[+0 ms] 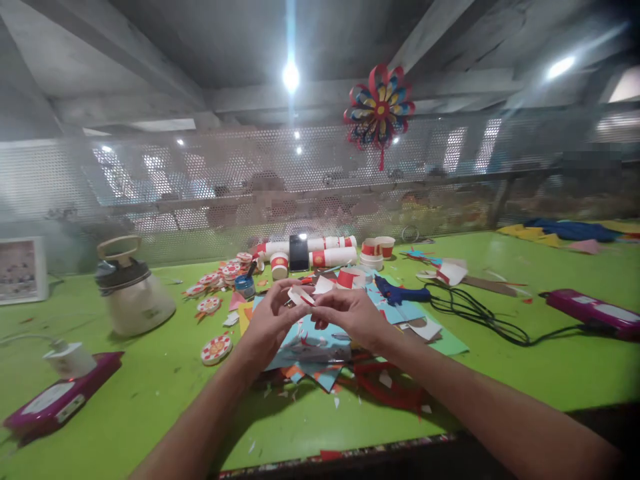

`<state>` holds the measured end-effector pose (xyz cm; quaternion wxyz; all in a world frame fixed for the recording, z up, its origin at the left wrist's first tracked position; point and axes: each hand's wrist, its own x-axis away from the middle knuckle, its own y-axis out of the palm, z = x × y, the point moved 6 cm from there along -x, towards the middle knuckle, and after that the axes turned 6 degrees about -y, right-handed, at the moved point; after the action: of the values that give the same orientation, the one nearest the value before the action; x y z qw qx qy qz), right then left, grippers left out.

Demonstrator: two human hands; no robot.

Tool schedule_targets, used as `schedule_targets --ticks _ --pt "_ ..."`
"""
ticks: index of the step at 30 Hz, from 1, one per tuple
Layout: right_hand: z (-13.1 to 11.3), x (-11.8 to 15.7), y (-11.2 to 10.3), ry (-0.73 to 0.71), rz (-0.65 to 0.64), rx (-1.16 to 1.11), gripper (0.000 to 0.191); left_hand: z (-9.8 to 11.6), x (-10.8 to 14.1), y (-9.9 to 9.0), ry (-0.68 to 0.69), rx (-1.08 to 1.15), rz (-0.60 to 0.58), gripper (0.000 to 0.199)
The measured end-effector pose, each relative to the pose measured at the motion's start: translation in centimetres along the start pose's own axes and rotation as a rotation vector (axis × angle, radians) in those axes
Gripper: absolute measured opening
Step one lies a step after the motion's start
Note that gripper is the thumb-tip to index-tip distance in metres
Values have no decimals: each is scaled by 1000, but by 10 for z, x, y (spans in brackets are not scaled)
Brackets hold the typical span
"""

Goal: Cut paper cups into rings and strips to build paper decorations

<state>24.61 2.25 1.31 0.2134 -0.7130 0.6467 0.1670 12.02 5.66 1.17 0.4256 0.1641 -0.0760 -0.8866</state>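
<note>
Both hands meet over the middle of the green table, with a small white and red paper piece between them. My left hand is closed on its left side, and the fingertips of my right hand pinch near its right end. Beneath them lies a pile of light blue paper with scraps on it. Just beyond the hands is a red and white cut paper cup piece. A blue hot glue gun lies to the right of my right hand.
White and red stacked paper cups lie at the back beside a phone. Round red-white paper pieces and a kettle are left. Purple power strips flank the table; a black cord runs right. A paper flower hangs above.
</note>
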Motion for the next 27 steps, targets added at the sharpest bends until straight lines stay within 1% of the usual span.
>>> schedule_targets --ticks 3,5,7,11,15,18,23,27 --pt "-2 0 -3 16 -2 -60 27 4 2 3 20 65 -87 35" --pt "-2 0 -5 30 -33 -103 27 6 2 3 13 113 -117 32" --pt "0 0 -8 47 -81 -150 27 5 1 0 -14 133 -107 30" --pt "4 -1 -15 98 -172 -240 27 0 -3 -10 -57 117 -25 25" --pt "7 -1 -18 144 -214 -296 29 -4 -6 -16 -61 111 4 20" --pt "7 -1 -19 155 -223 -315 28 -3 -5 -15 -60 95 -12 17" --pt "5 1 -18 148 -242 -328 24 5 0 -6 -26 30 -82 13" --pt "3 1 -18 127 -238 -334 24 8 1 -3 0 -28 -96 12"
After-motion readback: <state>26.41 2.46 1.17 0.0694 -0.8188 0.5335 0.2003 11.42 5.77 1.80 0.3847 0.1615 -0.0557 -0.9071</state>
